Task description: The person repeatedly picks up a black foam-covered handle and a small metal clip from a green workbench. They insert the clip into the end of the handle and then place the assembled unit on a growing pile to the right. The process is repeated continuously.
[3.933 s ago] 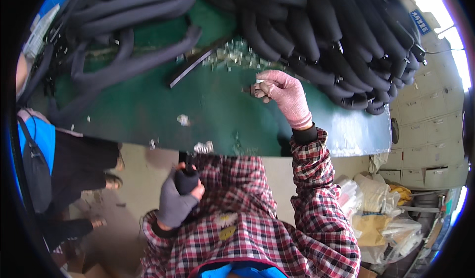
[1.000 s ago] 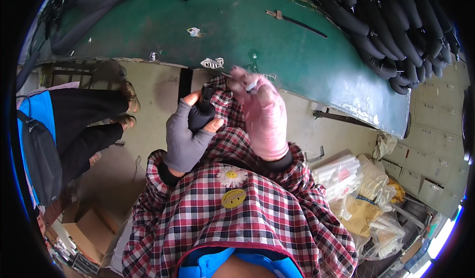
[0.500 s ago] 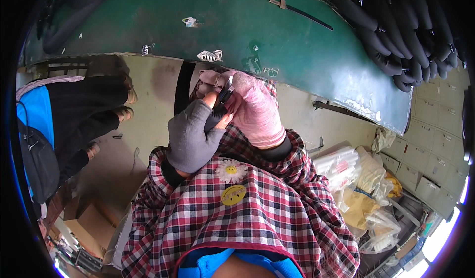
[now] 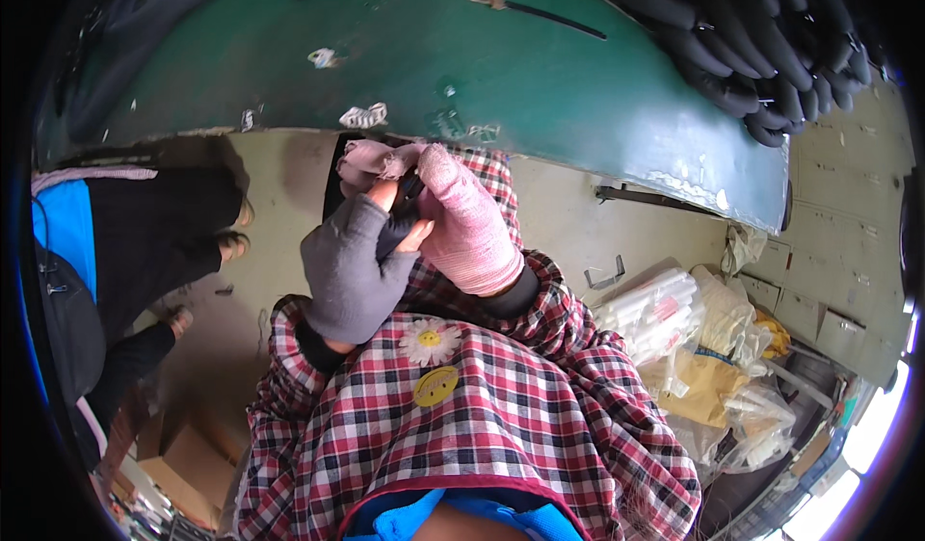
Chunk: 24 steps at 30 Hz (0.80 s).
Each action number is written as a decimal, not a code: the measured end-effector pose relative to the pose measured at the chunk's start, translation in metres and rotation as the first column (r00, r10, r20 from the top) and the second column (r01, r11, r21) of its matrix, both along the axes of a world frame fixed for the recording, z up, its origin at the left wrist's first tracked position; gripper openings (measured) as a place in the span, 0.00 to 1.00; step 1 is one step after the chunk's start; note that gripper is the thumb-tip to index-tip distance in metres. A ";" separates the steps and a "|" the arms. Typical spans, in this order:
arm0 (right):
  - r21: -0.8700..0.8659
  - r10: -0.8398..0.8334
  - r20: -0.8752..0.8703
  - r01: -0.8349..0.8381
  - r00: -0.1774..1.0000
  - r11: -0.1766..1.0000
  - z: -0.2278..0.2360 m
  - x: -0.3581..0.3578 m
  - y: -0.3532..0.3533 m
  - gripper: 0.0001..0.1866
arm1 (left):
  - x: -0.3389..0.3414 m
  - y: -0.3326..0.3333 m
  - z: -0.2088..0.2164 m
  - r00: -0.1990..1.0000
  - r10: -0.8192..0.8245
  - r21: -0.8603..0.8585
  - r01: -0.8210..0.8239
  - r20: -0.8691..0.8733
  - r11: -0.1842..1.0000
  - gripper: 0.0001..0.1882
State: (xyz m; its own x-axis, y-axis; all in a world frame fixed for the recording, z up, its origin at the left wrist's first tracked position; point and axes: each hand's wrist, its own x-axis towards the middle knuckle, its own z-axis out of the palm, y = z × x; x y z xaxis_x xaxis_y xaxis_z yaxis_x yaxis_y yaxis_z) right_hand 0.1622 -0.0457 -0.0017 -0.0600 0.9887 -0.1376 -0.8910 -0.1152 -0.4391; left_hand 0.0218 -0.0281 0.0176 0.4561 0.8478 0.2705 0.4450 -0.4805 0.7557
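Observation:
Close together in front of my lap, just below the edge of a green worktable (image 4: 540, 107), are both of my hands. My left hand (image 4: 355, 266), in a grey fingerless glove, is closed with its bare fingertips against a dark object (image 4: 409, 192) between the hands. My right hand (image 4: 466, 223), in a pink glove, curls against the same object from the other side. Its kind cannot be made out, as the fingers cover most of it. Pale pink fabric with a ragged edge (image 4: 374, 160) shows just beyond the fingertips; whether it is part of a glove is unclear.
A thin black strip with a brown end (image 4: 549, 17) lies on the table. Black padded tubes (image 4: 742, 50) pile up at its right end. Plastic-wrapped goods (image 4: 665, 315) and bags lie at right, near metal drawers (image 4: 819, 223). Another person (image 4: 145, 242) stands left, above a cardboard box (image 4: 193, 469).
The shiny metal piece that showed between my hands is now hidden. The pale pink fabric shows more to the left. The whole view has shifted slightly.

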 end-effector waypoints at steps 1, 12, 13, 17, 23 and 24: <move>0.042 -0.011 -0.009 0.012 1.000 0.999 0.005 0.005 0.002 0.23 | 0.003 0.003 0.004 1.000 -0.013 0.005 0.013 -0.005 1.000 0.25; 0.292 -0.247 0.368 -0.141 -0.896 0.946 0.028 0.173 0.106 0.13 | -0.002 0.039 -0.015 0.999 -0.014 -0.143 0.021 0.050 0.990 0.32; 0.242 -0.223 0.409 -0.130 -0.885 0.961 0.029 0.179 0.112 0.11 | -0.002 0.039 -0.013 0.999 -0.007 -0.166 0.015 0.049 0.986 0.32; -0.045 -0.157 0.527 -0.211 -0.835 0.976 0.050 0.189 0.115 0.08 | 0.002 0.039 -0.015 1.000 -0.020 -0.100 0.017 -0.024 0.995 0.32; -0.129 -0.174 0.629 -0.323 -0.757 0.937 0.056 0.171 0.089 0.06 | 0.006 0.035 -0.016 0.994 0.010 -0.036 -0.014 -0.105 0.999 0.33; -0.012 -0.231 0.635 -0.308 -0.737 0.951 0.051 0.167 0.080 0.06 | 0.005 0.036 -0.016 0.992 0.016 -0.014 -0.018 -0.129 1.000 0.33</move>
